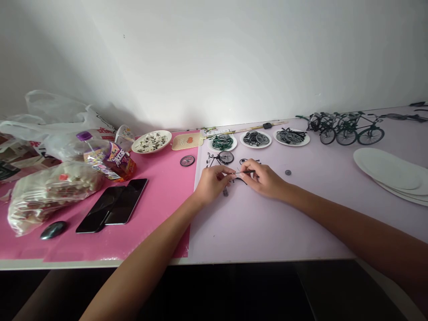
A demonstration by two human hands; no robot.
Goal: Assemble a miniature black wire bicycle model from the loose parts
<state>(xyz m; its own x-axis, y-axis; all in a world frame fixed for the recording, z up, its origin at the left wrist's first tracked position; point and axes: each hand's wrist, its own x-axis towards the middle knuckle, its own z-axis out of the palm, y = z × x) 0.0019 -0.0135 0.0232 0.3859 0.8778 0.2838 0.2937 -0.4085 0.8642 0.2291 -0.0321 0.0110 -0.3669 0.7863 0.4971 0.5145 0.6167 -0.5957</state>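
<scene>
My left hand [214, 180] and my right hand [264, 179] meet over the lilac part of the table, fingertips pinched on a thin dark rod-like part [246, 172]. Its exact kind is too small to tell. A dark curved piece [241, 180] shows just below my fingertips. Behind my left hand stands a partly built model bicycle [219, 158] with one wheel visible. Another small black part [245, 161] lies behind my right hand, partly hidden by it. Near my left wrist rests a small grey part [225, 192]. A little grey disc [288, 172] lies right of my right hand.
Plates of green frames [209, 141], wheels [256, 138] and dark parts [291, 136] line the back. Model bicycles [347, 129] stand back right, before stacked white plates [388, 167]. Leftward are a loose wheel [187, 161], phones [127, 205], a bottle [112, 158] and bags [50, 187].
</scene>
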